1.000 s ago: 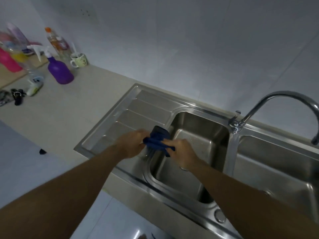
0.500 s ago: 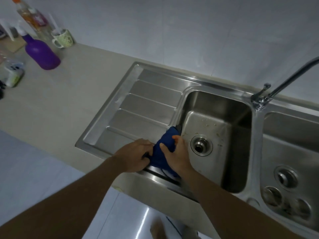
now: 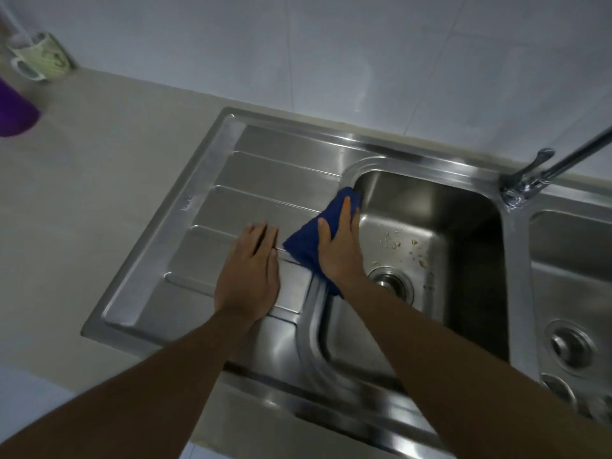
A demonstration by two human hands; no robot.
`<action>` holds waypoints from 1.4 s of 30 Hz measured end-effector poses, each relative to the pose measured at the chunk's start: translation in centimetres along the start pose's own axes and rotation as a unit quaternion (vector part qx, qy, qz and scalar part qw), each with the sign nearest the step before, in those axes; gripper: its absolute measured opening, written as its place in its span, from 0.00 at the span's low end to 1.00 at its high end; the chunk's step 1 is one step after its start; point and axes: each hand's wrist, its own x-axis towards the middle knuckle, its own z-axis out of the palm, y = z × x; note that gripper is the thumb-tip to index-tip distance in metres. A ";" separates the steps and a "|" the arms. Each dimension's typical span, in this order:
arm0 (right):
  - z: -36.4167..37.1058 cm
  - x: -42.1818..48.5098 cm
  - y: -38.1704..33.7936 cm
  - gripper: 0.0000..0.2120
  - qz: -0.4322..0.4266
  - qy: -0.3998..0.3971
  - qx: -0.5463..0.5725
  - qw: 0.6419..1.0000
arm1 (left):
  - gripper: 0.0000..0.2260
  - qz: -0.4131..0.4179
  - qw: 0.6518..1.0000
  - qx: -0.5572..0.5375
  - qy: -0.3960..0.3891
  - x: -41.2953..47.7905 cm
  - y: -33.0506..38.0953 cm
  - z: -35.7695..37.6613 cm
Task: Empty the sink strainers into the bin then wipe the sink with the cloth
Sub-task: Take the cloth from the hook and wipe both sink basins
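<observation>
A dark blue cloth (image 3: 306,245) lies on the rim between the ribbed drainboard (image 3: 265,180) and the left basin (image 3: 430,226) of the steel sink. My right hand (image 3: 337,246) presses flat on the cloth, fingers pointing to the far rim. My left hand (image 3: 251,273) rests flat on the drainboard just left of the cloth, holding nothing. The left basin has a round drain (image 3: 390,283) and scattered food crumbs (image 3: 402,246) on its floor. The right basin (image 3: 573,253) shows a drain (image 3: 571,344) at its near side.
A chrome tap (image 3: 533,180) stands at the back between the basins. On the beige counter (image 3: 99,193) at the far left stand a white mug (image 3: 41,59) and a purple bottle (image 3: 15,111). A tiled wall runs behind the sink.
My left hand let go of the cloth and now lies flat on the drainboard. My right hand pushed the cloth along the basin's left rim, away from me. The view moved closer.
</observation>
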 end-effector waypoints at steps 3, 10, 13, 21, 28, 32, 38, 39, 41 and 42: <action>-0.8 4.5 -0.9 0.31 0.002 0.022 0.012 1.000 | 0.25 0.005 0.999 0.033 -0.009 0.2 -0.2 0.2; 0.6 0.1 0.8 0.30 0.002 0.037 0.039 0.999 | 0.27 0.013 0.992 0.114 -0.043 0.5 -0.4 0.6; 0.1 1.1 0.6 0.31 -0.010 0.026 0.036 0.999 | 0.27 0.013 0.991 0.121 -0.048 0.5 -0.1 0.5; -0.4 6.7 -0.6 0.30 0.065 0.066 0.103 0.990 | 0.27 0.010 0.991 0.123 -0.057 0.5 0.4 -0.2; -1.6 7.4 1.0 0.29 0.165 -0.017 0.218 0.962 | 0.27 0.010 0.990 0.126 -0.062 0.6 0.6 -0.4; -1.6 8.2 0.3 0.29 0.187 -0.009 0.277 0.942 | 0.27 0.010 0.990 0.124 -0.065 0.7 0.5 -0.3; -0.2 0.9 2.1 0.26 0.131 -0.018 0.207 0.969 | 0.27 0.005 0.990 0.125 -0.062 0.6 0.5 -0.1; -0.5 2.3 1.7 0.24 0.117 -0.013 0.185 0.976 | 0.27 0.005 0.991 0.123 -0.061 0.6 0.6 -0.2; -0.8 6.0 0.6 0.25 0.092 0.010 0.134 0.987 | 0.27 0.006 0.991 0.119 -0.057 0.6 0.6 -0.2; -1.0 7.6 -0.2 0.28 0.096 0.026 0.120 0.988 | 0.27 0.007 0.991 0.122 -0.058 0.6 0.5 -0.2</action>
